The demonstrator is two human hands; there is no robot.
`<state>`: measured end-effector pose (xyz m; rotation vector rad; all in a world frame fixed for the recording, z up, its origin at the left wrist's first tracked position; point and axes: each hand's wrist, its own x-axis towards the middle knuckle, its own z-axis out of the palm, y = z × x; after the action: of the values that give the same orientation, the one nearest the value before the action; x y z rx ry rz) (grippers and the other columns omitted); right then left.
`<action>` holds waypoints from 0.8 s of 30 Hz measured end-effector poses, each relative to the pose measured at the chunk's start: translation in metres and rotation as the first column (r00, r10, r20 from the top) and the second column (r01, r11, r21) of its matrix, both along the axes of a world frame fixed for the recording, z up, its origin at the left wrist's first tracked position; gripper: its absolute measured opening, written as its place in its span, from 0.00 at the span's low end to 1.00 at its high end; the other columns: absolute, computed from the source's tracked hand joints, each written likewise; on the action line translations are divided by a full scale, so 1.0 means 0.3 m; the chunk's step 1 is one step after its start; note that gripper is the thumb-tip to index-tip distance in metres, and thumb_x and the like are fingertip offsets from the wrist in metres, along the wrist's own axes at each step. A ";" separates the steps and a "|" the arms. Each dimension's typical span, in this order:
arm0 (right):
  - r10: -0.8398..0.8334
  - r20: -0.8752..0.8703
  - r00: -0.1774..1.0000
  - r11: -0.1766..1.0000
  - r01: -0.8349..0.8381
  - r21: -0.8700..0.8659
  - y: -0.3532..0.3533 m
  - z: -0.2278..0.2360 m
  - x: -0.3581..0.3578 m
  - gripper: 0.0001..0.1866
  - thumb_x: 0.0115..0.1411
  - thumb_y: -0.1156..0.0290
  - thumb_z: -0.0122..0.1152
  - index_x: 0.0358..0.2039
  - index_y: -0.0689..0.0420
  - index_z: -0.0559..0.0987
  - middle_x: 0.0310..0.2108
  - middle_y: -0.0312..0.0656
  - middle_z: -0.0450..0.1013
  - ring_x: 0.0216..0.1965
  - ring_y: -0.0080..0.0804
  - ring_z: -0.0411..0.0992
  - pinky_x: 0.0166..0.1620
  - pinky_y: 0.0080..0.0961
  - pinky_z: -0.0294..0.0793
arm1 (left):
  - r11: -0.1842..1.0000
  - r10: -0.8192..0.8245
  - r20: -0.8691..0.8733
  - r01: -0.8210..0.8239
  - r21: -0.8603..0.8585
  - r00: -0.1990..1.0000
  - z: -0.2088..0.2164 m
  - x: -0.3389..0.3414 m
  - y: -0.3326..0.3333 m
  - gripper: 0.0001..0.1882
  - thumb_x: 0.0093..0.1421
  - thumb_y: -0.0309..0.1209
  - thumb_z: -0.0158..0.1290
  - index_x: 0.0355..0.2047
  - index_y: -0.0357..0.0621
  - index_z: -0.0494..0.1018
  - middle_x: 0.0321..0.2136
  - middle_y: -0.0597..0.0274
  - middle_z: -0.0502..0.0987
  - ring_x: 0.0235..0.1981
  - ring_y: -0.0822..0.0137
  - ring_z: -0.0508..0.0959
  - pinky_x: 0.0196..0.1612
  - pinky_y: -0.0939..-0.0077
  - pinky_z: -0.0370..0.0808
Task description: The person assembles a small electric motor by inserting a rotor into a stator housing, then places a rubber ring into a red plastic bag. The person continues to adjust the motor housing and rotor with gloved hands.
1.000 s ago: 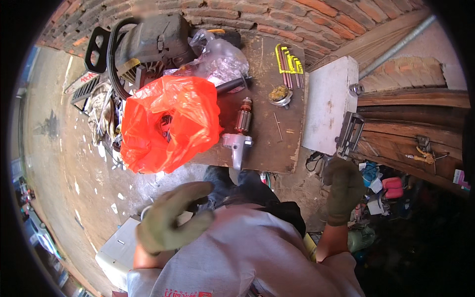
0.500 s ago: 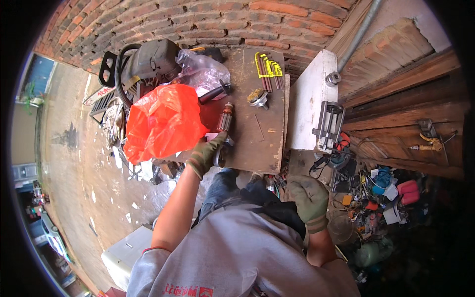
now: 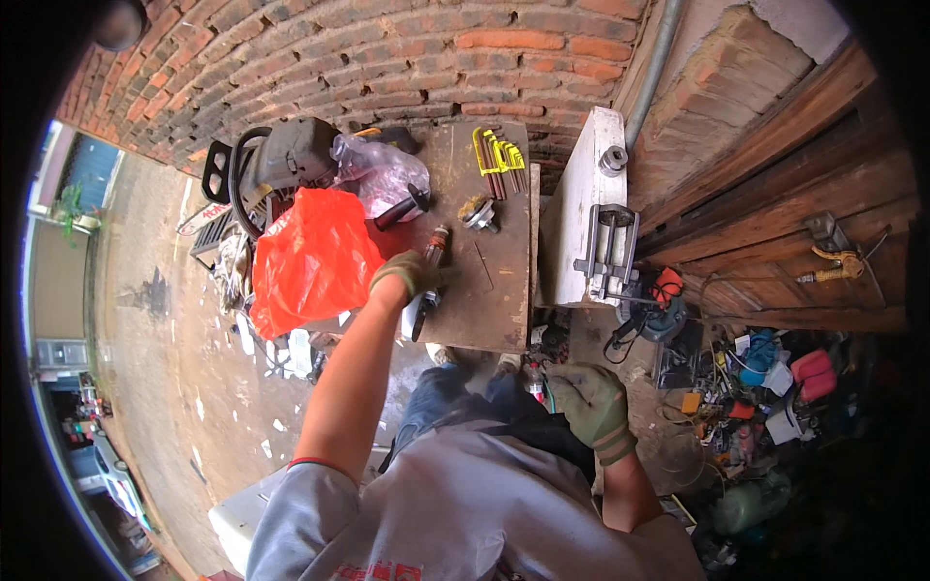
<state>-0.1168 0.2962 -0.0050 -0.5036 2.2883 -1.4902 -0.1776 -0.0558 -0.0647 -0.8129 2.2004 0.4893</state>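
My left hand (image 3: pixel 415 273), in a green-grey work glove, is closed around the lower part of a reddish-brown striped cylindrical tool (image 3: pixel 437 242) on the brown worktable (image 3: pixel 484 315). A silver-and-black part (image 3: pixel 418 318) juts out below that hand, over the table's near edge. My gloved right hand (image 3: pixel 591 402) is curled into a fist beside my waist, off the table; its inside is hidden. Left of the tool lies a crumpled red plastic bag (image 3: pixel 315 261), with a black handle (image 3: pixel 401 208) beside it. A thin rod (image 3: pixel 483 265) and a round metal piece with a brownish top (image 3: pixel 480 214) lie to the right.
A chainsaw (image 3: pixel 291 160) and a clear plastic bag (image 3: pixel 383 174) occupy the table's far left. Hex keys in a yellow holder (image 3: pixel 499 155) lie at the back right. A white board (image 3: pixel 578 218) with a metal clamp (image 3: pixel 610 250) stands right. Clutter (image 3: pixel 756 387) covers the right floor.
My left hand has moved up and slightly right over the cylindrical tool and now covers more of it. The right fist stays by my waist. The whole view has shifted slightly.
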 end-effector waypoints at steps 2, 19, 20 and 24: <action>0.009 -0.126 0.992 1.000 -0.008 0.004 0.011 -0.034 0.012 0.10 0.59 0.72 0.65 0.39 0.62 0.84 0.32 0.51 0.81 0.32 0.45 0.80 0.38 0.35 0.79 | 0.998 0.037 -0.020 -0.039 -0.058 0.999 -0.015 -0.005 0.014 0.38 0.49 0.59 0.64 0.47 0.37 0.82 0.46 0.47 0.83 0.50 0.54 0.83 0.50 0.61 0.78; 0.223 0.851 0.475 0.418 0.743 -0.523 -0.200 -0.168 0.102 0.12 0.71 0.70 0.56 0.49 0.62 0.79 0.46 0.41 0.78 0.46 0.30 0.76 0.53 0.29 0.76 | -0.543 0.770 0.444 0.104 0.833 0.458 0.019 0.377 0.136 0.23 0.59 0.35 0.57 0.54 0.39 0.77 0.50 0.41 0.80 0.54 0.43 0.78 0.62 0.43 0.71; 0.014 0.676 0.737 0.627 0.521 -0.580 -0.227 -0.160 0.114 0.11 0.71 0.70 0.55 0.49 0.62 0.79 0.45 0.41 0.78 0.45 0.30 0.76 0.53 0.28 0.76 | -0.538 0.773 0.454 0.078 0.839 0.443 0.015 0.398 0.139 0.23 0.59 0.35 0.56 0.54 0.39 0.77 0.51 0.40 0.79 0.54 0.41 0.78 0.62 0.43 0.71; -0.191 0.366 0.911 0.835 0.347 -0.426 -0.363 -0.017 0.192 0.12 0.70 0.68 0.57 0.46 0.60 0.81 0.41 0.38 0.80 0.42 0.29 0.77 0.47 0.24 0.75 | -0.529 0.802 0.454 0.108 0.841 0.388 0.046 0.446 0.207 0.28 0.65 0.55 0.53 0.49 0.41 0.77 0.50 0.41 0.79 0.53 0.42 0.78 0.60 0.45 0.73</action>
<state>-0.0592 0.1872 -0.0102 -0.0450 1.7860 -2.1336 -0.0440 0.0063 -0.0510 -0.5698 0.4535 3.0097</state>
